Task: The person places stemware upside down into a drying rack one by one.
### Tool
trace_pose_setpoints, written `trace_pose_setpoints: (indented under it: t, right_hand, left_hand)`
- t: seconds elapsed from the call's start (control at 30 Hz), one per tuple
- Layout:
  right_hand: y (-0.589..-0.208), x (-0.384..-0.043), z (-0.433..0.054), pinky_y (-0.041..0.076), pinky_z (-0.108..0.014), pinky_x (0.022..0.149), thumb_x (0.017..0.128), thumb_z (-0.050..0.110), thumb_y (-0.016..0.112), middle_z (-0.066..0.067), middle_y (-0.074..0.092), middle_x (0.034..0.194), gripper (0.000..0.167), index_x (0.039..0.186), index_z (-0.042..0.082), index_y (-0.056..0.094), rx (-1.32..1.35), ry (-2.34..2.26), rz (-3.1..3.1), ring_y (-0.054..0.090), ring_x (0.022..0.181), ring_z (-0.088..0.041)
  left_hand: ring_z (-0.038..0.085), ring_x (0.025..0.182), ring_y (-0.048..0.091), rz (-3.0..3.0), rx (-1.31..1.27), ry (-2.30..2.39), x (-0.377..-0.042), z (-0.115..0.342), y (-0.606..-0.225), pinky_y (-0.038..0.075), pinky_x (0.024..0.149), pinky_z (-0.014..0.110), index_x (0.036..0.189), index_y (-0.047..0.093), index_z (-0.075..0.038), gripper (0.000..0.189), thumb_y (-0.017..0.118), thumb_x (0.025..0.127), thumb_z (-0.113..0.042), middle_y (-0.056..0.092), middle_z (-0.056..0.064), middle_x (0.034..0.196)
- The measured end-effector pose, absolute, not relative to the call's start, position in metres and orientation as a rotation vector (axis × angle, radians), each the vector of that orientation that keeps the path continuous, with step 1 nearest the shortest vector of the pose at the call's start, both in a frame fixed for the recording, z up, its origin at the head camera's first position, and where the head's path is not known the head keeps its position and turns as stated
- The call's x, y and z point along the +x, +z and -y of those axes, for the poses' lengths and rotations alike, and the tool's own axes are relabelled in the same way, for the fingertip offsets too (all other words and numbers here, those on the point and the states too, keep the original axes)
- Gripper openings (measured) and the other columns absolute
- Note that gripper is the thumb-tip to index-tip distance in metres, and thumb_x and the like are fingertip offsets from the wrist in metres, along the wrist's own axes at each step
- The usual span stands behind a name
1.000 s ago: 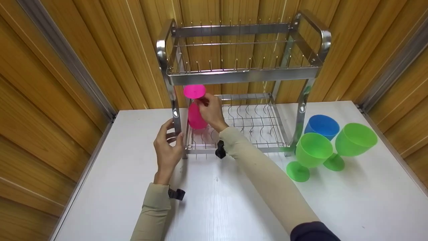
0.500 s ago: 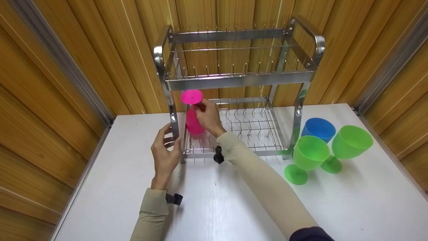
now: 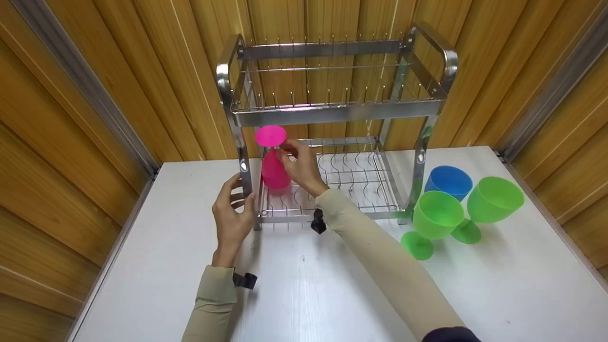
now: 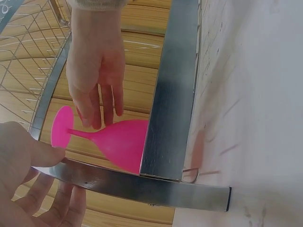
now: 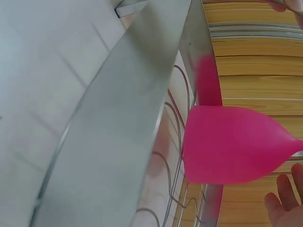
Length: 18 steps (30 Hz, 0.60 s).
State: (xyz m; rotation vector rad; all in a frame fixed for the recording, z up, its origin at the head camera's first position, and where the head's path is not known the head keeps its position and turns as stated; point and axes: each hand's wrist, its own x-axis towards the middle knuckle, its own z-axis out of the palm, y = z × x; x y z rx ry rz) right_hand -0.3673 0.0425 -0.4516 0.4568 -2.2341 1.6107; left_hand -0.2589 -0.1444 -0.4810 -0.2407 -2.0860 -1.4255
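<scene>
A pink plastic goblet (image 3: 275, 171) stands upside down on the lower tier of the metal dish rack (image 3: 342, 112), at its left end, foot uppermost. My right hand (image 3: 304, 166) is just right of its stem. In the left wrist view the right hand's fingers (image 4: 108, 101) extend loosely beside the goblet's stem and bowl. The right wrist view shows the bowl (image 5: 232, 144) mouth-down on the wires, with fingertips (image 5: 286, 189) apart from it. My left hand (image 3: 231, 218) grips the rack's front left post, thumb in front and fingers wrapped behind.
Right of the rack, two green goblets (image 3: 438, 214) and a blue goblet (image 3: 449, 181) stand upright on the white table (image 3: 304, 294). The upper tier has rows of upright wire pegs. Wood-patterned panels (image 3: 95, 118) enclose the back and sides.
The right hand's fingers have let go of the pink goblet's stem and shifted slightly right. The goblet stays on the lower tier. The left hand keeps its grip on the post.
</scene>
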Motion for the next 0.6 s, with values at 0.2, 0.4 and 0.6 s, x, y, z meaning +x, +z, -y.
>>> trace_pose_setpoints:
  t: [0.2, 0.4, 0.6]
  right_hand:
    - [-0.445, -0.348, -0.061, 0.055, -0.043, 0.115, 0.101, 0.008, 0.073, -0.019, 0.073, 0.130, 0.036, 0.134, -0.005, 0.068, 0.442, 1.644, 2.264, 0.070, 0.125, -0.035]
    - [-0.431, -0.319, -0.078, 0.053, -0.045, 0.116, 0.101, 0.009, 0.073, -0.019, 0.072, 0.132, 0.036, 0.134, -0.003, 0.068, 0.479, 1.674, 2.261, 0.069, 0.125, -0.036]
    - [-0.421, -0.282, -0.098, 0.053, -0.039, 0.117, 0.100, 0.011, 0.074, -0.017, 0.071, 0.133, 0.036, 0.134, 0.000, 0.068, 0.493, 1.675, 2.264, 0.068, 0.127, -0.032]
  left_hand:
    - [0.033, 0.099, 0.078, 2.101, -0.227, -1.422, -0.258, 0.146, -0.481, 0.068, 0.085, 0.044, 0.144, 0.062, -0.002, 0.055, 0.078, 0.092, 0.005, 0.073, 0.017, 0.123]
    - [0.034, 0.099, 0.077, 2.108, -0.234, -1.435, -0.257, 0.148, -0.481, 0.068, 0.086, 0.047, 0.144, 0.062, -0.001, 0.054, 0.078, 0.093, 0.003, 0.073, 0.018, 0.126]
    - [0.035, 0.099, 0.078, 2.100, -0.237, -1.460, -0.258, 0.148, -0.482, 0.068, 0.085, 0.049, 0.144, 0.063, -0.002, 0.054, 0.078, 0.093, 0.004, 0.074, 0.018, 0.126]
